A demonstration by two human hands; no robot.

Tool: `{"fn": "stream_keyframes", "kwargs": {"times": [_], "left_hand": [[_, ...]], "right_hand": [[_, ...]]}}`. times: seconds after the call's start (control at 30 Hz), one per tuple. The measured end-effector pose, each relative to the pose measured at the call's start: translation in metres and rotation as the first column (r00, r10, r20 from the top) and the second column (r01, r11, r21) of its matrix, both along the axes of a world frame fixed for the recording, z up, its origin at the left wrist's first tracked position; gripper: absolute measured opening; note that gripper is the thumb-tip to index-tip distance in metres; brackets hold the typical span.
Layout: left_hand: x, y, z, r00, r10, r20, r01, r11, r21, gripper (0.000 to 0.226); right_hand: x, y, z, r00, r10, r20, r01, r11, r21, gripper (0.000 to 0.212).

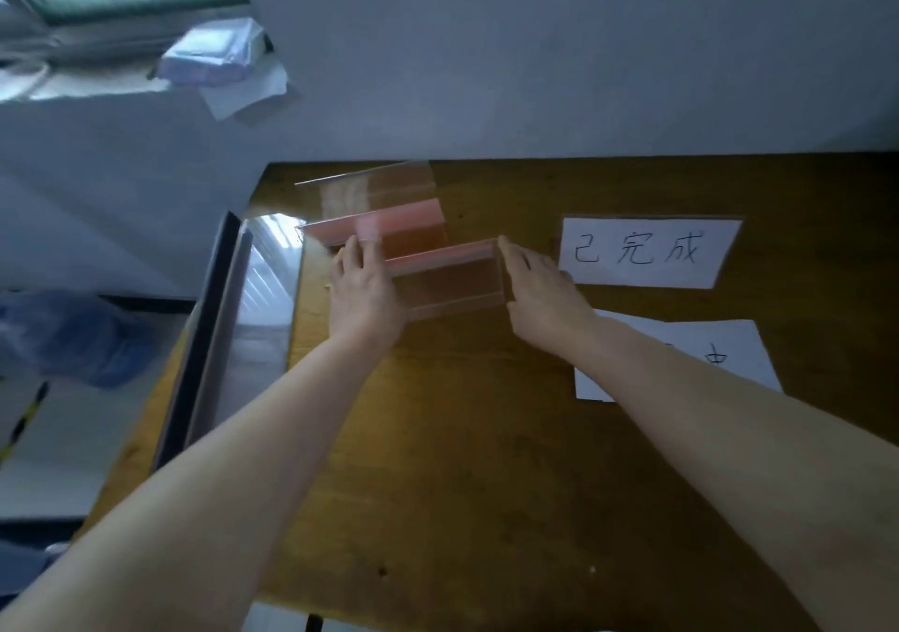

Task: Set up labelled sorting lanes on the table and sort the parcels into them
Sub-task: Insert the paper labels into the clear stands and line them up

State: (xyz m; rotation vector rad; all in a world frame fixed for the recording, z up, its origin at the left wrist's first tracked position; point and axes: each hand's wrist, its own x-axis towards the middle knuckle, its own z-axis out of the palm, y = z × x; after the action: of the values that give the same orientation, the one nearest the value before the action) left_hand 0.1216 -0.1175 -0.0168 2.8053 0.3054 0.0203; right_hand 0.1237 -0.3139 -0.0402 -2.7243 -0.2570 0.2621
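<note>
Clear tiered stand (447,286), far left of the surface (462,437), pressed endwise between my flat-fingered left hand (362,288) and right hand (540,291); I should keep pressure even and align it squarely beside the handwritten label (647,249).

Clear plastic stepped stand (452,286): three tiers, pink strips along step edges, upright on table (438,437) at far-left part, slightly skewed to table's back edge. First label sheet (647,252): white paper, handwritten "已完成", in clear sleeve, flat on table's far-right part. Second label sheet (729,354): white, flat, nearer table's front edge, partly hidden, only "中" readable.
</note>
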Motion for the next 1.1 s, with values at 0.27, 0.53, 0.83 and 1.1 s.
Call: {"fn": "stream_keyframes", "kwargs": {"times": [0.27, 0.53, 0.83, 1.1], "left_hand": [[-0.009, 0.039, -0.007, 0.999, 0.014, -0.039, -0.02, 0.986, -0.165, 0.07], [-0.057, 0.026, -0.015, 0.976, -0.176, -0.125, 0.165, 0.982, -0.094, 0.058], [-0.074, -0.037, 0.007, 0.909, -0.416, -0.032, 0.417, 0.901, 0.122, 0.06], [-0.078, -0.141, -0.009, 0.71, -0.694, -0.118, 0.694, 0.718, -0.041, 0.042]], "right_hand": [[-0.007, 0.029, 0.003, 0.993, -0.107, -0.057, 0.113, 0.988, 0.107, 0.079], [-0.077, 0.016, 0.001, 0.97, -0.236, -0.05, 0.239, 0.97, 0.05, 0.071], [-0.106, -0.062, -0.005, 0.954, -0.292, -0.072, 0.273, 0.942, -0.195, 0.061], [-0.115, -0.156, -0.028, 0.944, -0.303, -0.131, 0.248, 0.914, -0.322, 0.054]]}}
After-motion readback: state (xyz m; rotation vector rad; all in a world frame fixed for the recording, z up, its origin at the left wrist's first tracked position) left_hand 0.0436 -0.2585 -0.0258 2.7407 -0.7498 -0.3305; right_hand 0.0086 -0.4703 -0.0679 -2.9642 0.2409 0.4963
